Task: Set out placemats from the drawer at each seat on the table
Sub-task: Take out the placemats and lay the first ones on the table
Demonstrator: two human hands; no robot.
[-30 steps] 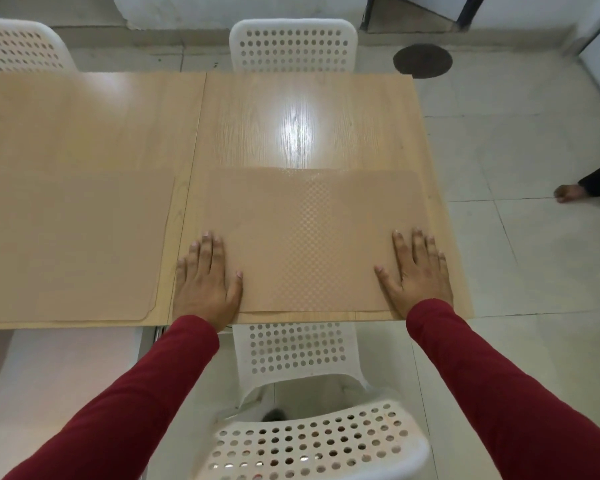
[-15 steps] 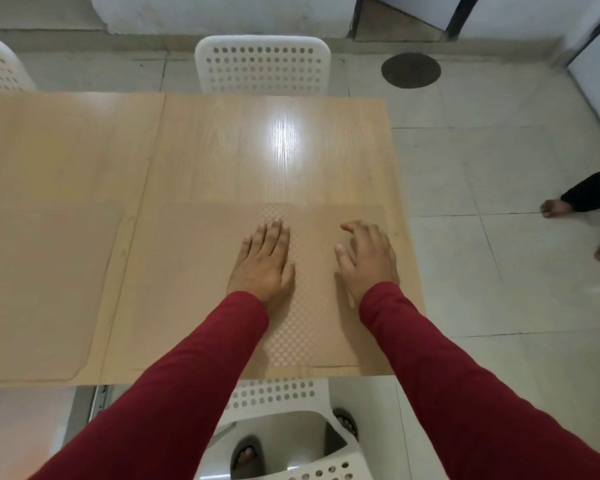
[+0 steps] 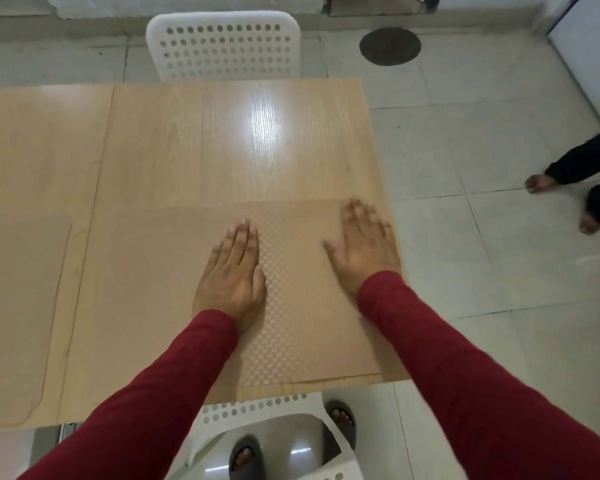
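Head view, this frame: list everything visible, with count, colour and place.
Table: one, light wood, two panels joined by a seam, fills the left and centre.
Placemats: two, tan. One at the near seat under both hands, one at the left edge.
Chairs: two, white, perforated. One at the far side, one at the near side below the table edge.
Floor disc: one, dark, round, far floor.
Bystander's legs: dark trousers, bare feet, right edge.
Slippers: two, dark, on the wearer's feet at the bottom.
Sleeves: two, red.
Left hand: flat on the near mat, centre.
Right hand: flat near that mat's right edge, blurred.
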